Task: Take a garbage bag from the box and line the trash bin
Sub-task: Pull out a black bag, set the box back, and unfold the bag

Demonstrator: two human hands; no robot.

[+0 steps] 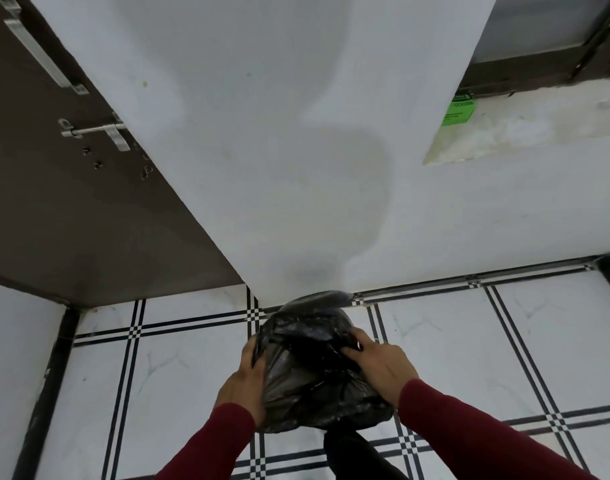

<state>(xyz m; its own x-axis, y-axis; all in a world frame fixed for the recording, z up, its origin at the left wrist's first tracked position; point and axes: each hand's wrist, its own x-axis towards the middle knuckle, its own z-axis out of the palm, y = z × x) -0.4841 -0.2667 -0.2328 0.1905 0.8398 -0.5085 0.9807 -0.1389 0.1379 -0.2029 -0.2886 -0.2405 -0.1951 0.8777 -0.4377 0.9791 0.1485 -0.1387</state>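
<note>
A black garbage bag (310,368) is draped over the trash bin, which stands on the tiled floor against the white wall; the bag hides nearly all of the bin. My left hand (244,379) grips the bag's left side, fingers curled over its edge. My right hand (379,362) lies on the bag's right side, its fingers pinching the plastic near the top. Both arms wear dark red sleeves. The bag box is not in view.
A brown door (71,188) with a metal handle and latch is at the left. A window ledge (525,133) with a green sticker (457,112) is at upper right. The white tiled floor (504,341) has black grid lines. A dark trouser leg (352,455) shows below the bag.
</note>
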